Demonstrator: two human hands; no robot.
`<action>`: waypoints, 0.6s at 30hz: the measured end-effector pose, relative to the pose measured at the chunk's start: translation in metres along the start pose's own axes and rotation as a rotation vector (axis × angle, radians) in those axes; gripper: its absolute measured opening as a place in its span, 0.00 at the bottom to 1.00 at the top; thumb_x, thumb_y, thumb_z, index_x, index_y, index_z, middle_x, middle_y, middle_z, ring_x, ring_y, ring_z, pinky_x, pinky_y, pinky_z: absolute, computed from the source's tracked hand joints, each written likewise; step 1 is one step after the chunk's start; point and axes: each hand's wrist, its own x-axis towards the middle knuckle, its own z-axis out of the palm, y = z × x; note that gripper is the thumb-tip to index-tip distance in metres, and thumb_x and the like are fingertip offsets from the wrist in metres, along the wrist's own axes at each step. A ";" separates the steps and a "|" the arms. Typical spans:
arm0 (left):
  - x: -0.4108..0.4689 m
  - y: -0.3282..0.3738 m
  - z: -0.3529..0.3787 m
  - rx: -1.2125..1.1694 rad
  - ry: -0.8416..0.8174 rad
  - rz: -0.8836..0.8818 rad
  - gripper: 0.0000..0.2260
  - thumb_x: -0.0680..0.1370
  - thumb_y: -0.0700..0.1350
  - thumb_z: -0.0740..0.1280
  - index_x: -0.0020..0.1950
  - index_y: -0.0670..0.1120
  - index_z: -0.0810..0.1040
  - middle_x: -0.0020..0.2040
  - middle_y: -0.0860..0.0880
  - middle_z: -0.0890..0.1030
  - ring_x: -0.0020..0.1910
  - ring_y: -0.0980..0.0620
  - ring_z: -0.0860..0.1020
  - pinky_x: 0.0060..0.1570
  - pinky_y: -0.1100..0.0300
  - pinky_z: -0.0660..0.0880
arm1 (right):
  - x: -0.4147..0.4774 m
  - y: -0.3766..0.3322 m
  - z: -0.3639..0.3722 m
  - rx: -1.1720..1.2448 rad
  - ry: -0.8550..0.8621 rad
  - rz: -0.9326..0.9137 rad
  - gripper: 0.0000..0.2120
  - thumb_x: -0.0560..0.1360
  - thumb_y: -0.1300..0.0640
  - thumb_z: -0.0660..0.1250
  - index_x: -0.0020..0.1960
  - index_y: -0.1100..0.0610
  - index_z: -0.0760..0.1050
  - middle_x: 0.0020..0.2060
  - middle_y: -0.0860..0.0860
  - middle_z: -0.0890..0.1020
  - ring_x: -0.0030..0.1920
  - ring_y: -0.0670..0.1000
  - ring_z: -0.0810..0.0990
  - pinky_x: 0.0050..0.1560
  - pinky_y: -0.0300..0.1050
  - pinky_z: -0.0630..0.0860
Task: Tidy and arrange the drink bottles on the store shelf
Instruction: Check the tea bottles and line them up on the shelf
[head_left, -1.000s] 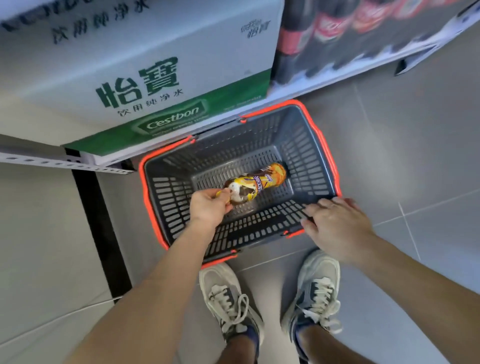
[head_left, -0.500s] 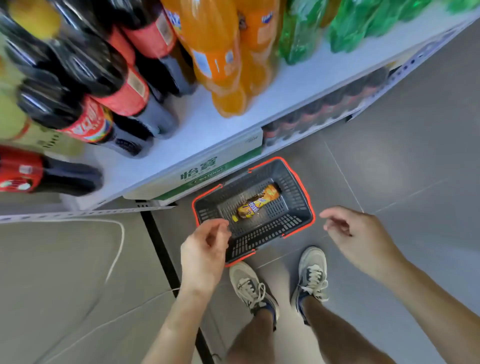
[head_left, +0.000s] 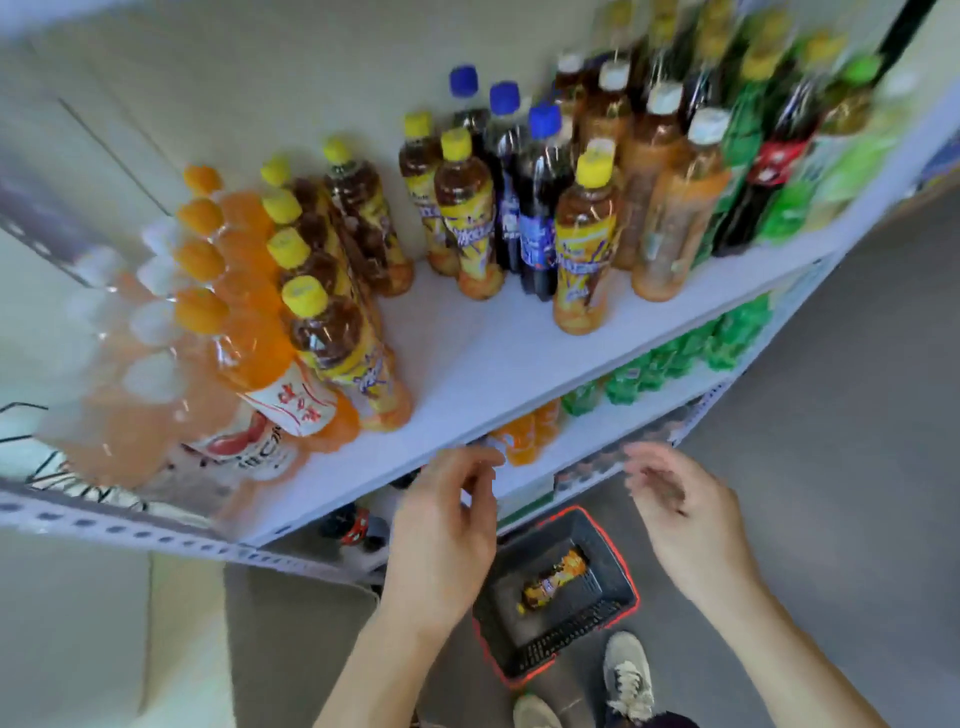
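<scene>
Attention swings from the floor up to the shelf (head_left: 467, 353), which now fills the upper frame where a second ago the basket (head_left: 550, 649) did. The left hand (head_left: 447, 525), then down in the basket at the bottle (head_left: 553, 579), is now raised to the shelf's front edge at centre, fingers loosely curled and pinching nothing. The right hand (head_left: 685, 514), then resting on the basket rim, hangs just right of centre, blurred, fingers half bent, apparently empty. The bottle lies on its side in the basket at lower centre, left behind rather than lifted. Its label looks like that of the yellow-capped row (head_left: 332, 332) at left and of the lone front bottle (head_left: 584, 249) right of centre, which stands among blue-capped bottles (head_left: 537, 208). My reading is that work turns to the shelf first: strays probably get regrouped and a gap made before the basket bottle is fetched.
</scene>
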 end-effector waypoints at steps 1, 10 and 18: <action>0.010 0.009 -0.005 -0.011 0.013 0.013 0.22 0.77 0.32 0.67 0.49 0.62 0.73 0.44 0.59 0.79 0.39 0.57 0.79 0.39 0.64 0.75 | 0.008 -0.011 0.000 0.009 0.009 -0.034 0.22 0.75 0.69 0.67 0.51 0.41 0.75 0.44 0.43 0.83 0.46 0.40 0.81 0.45 0.25 0.73; 0.124 0.086 0.003 0.131 -0.096 0.174 0.19 0.79 0.37 0.64 0.70 0.44 0.73 0.64 0.46 0.77 0.60 0.46 0.76 0.53 0.61 0.70 | 0.125 -0.077 -0.006 0.053 -0.093 -0.154 0.28 0.74 0.60 0.69 0.67 0.40 0.62 0.54 0.29 0.71 0.56 0.44 0.74 0.53 0.42 0.69; 0.223 0.117 0.045 0.421 -0.197 0.215 0.29 0.80 0.39 0.60 0.80 0.43 0.55 0.79 0.42 0.60 0.74 0.41 0.63 0.68 0.53 0.58 | 0.211 -0.082 0.016 0.108 -0.081 -0.240 0.38 0.69 0.63 0.73 0.74 0.49 0.60 0.59 0.32 0.73 0.57 0.36 0.75 0.57 0.40 0.74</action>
